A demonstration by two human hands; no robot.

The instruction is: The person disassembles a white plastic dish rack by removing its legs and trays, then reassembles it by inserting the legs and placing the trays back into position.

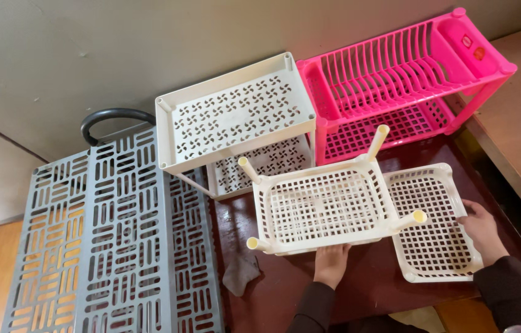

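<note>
A cream lattice tray with four pegs sticking up (322, 206) lies on a dark red table (365, 283). My left hand (330, 264) grips its near rim. To its right lies a second cream lattice tray without pegs (433, 225), partly under the first. My right hand (481, 229) rests on that tray's right edge, fingers spread over the lattice.
A pink dish rack (396, 80) stands at the back right, a white two-tier perforated shelf (236, 123) beside it. A large grey slotted panel (118, 240) covers the left. A grey cloth (240, 272) lies near the front. A black curved tube (112, 117) shows behind.
</note>
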